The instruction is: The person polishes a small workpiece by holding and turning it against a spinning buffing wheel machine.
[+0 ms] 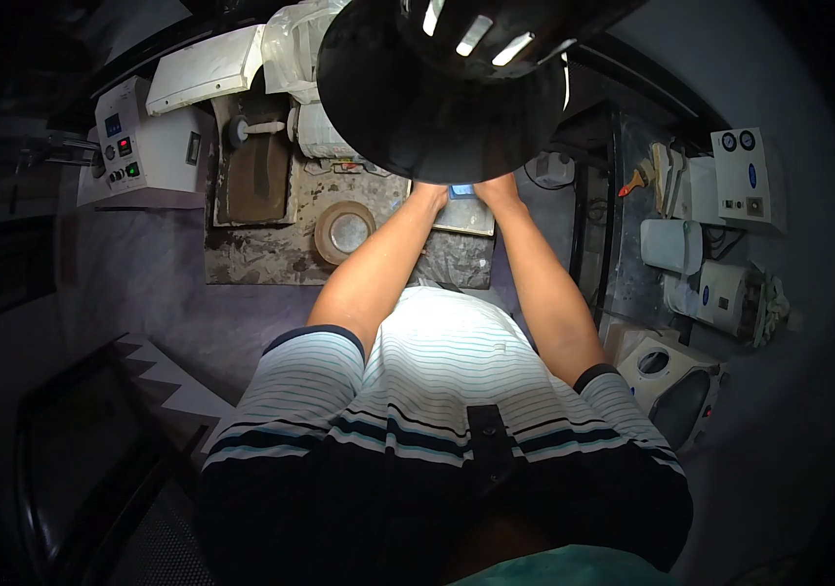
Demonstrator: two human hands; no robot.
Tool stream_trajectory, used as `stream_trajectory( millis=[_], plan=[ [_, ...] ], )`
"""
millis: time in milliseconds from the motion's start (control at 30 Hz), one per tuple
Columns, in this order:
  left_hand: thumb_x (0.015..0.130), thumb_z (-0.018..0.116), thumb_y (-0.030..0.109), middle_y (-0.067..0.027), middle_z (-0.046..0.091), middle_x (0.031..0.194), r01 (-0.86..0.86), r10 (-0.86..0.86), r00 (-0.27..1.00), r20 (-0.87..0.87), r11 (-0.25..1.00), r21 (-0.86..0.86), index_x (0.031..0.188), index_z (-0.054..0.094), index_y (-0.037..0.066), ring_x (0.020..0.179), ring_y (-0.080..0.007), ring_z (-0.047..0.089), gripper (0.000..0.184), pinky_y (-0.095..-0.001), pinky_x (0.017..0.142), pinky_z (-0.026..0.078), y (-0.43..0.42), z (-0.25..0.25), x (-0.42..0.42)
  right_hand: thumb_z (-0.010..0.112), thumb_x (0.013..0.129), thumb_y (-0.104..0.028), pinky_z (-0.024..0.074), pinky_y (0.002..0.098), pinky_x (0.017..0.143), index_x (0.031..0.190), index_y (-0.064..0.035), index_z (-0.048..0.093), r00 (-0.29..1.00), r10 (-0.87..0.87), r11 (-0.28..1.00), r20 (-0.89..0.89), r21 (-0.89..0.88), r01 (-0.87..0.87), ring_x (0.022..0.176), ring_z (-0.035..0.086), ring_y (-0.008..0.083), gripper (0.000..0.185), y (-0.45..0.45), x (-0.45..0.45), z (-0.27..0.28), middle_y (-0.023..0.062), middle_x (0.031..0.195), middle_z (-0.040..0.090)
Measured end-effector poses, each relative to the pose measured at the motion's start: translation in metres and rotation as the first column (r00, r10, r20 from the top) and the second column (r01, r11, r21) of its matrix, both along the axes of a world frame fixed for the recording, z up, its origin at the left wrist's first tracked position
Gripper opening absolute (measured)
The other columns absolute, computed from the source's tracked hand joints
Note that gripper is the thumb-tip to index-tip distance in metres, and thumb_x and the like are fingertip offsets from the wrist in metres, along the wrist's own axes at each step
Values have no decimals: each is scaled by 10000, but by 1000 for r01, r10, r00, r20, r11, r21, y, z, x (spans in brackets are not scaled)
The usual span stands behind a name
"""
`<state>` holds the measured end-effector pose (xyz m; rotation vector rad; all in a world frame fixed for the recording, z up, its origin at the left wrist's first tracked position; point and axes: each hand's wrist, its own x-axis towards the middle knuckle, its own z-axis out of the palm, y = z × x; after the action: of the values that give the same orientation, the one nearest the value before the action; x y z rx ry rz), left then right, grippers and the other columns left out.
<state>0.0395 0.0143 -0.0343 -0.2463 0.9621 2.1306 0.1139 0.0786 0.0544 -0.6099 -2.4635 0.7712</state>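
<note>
Both my forearms reach forward under a black lamp shade [437,98], which covers most of my hands. Of my left hand [429,194] only the wrist and back edge show, at the shade's lower rim. My right hand [498,189] is likewise cut off there, and the fingers of both are hidden. Between the two hands a small blue object [460,191] peeks out; I cannot make out its kind or whether either hand grips it. Just below them is a pale flat tray or board [466,221] on the stained worktop [271,259].
Left of my left arm lies a round brown ring-shaped dish [344,232]. Further left are a brown-stained tray [253,186], a white-handled tool [259,128] and a control box [129,146]. On the right stand a brush [635,183], a white container [671,244] and a gauge box [745,176].
</note>
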Motion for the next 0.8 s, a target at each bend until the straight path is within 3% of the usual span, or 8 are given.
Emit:
stream_trajectory(
  millis=[67, 167, 267, 333, 433, 533, 700, 800],
  plan=[
    [866, 563, 106, -29, 614, 802, -3, 0, 997, -77, 999, -43, 915, 591, 98, 648, -118, 571, 57, -213, 527, 475, 3, -9, -5, 521, 737, -19, 485, 428, 761, 816, 11, 667, 1000, -8, 999, 14, -31, 9, 780, 614, 388, 169, 0, -1, -2, 232, 798, 627],
    [868, 569, 125, -27, 606, 771, 0, -5, 999, 47, 996, 90, 926, 589, 108, 618, -112, 559, 63, -207, 505, 463, 0, 1, -5, 543, 757, -56, 483, 427, 777, 822, 7, 673, 994, -19, 998, 112, 65, 12, 785, 627, 367, 158, -3, -5, -10, 216, 795, 637],
    [873, 564, 139, -33, 605, 756, 30, -34, 996, -87, 999, -41, 926, 588, 104, 598, -107, 554, 68, -198, 505, 457, -7, 16, -10, 544, 770, -73, 481, 426, 784, 821, 11, 673, 992, -26, 999, 123, 29, 22, 799, 624, 374, 163, -1, -4, -13, 213, 798, 640],
    [904, 531, 223, -86, 496, 1264, 84, -90, 994, -67, 994, -76, 1277, 451, 35, 1116, -202, 494, 425, -316, 916, 420, -3, 3, -11, 547, 773, -82, 478, 434, 787, 808, 8, 676, 997, -8, 999, 79, -50, 12, 797, 618, 393, 162, -3, -3, -14, 216, 790, 638],
    [891, 547, 193, -88, 501, 1259, 180, -189, 978, -86, 979, -99, 1269, 465, 45, 1119, -203, 493, 414, -320, 911, 423, -5, 3, -16, 556, 767, -94, 477, 440, 782, 784, 0, 678, 980, -84, 996, 182, 8, 84, 785, 619, 392, 155, -7, -3, -9, 231, 780, 632],
    [884, 555, 181, -91, 513, 1237, 168, -180, 978, -109, 980, -108, 1254, 474, 43, 1095, -201, 506, 403, -319, 897, 431, -3, 1, -20, 559, 765, -109, 472, 441, 790, 785, -2, 675, 995, -26, 996, 98, -88, 35, 819, 609, 398, 159, -2, -1, -16, 242, 794, 628],
    [872, 567, 161, -96, 534, 1201, 161, -175, 977, -126, 981, -110, 1229, 490, 40, 1055, -198, 527, 384, -316, 872, 445, 2, -6, -19, 571, 762, -114, 455, 454, 817, 784, 8, 670, 985, -73, 997, 156, -3, 74, 857, 594, 407, 158, -6, -6, -23, 250, 819, 625],
    [865, 575, 149, -99, 546, 1179, 151, -169, 975, -143, 980, -128, 1214, 499, 38, 1032, -196, 540, 373, -314, 857, 453, 0, -8, -21, 570, 762, -103, 453, 451, 826, 780, 10, 669, 988, -69, 995, 139, -57, 78, 868, 586, 410, 151, 1, -3, -33, 243, 848, 627]
  ],
)
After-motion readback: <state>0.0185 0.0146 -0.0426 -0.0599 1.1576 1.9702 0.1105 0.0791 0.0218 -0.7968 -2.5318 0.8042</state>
